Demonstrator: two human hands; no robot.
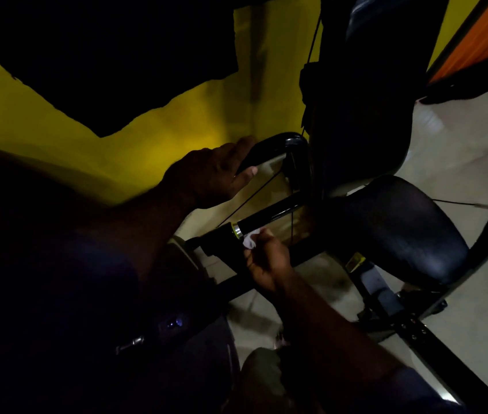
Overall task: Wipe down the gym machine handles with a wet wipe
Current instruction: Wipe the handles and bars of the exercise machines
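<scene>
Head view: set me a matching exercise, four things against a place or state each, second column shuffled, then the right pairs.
Things:
1. left hand
2. right hand
3. seat
4. metal ring

Place or state:
A. black and padded, at the right of the picture
B. pinches the white wipe
C. grips the curved black bar
D. shiny, at the end of the straight black handle

Pairs: 1-C, 2-B, 3-A, 4-D
</scene>
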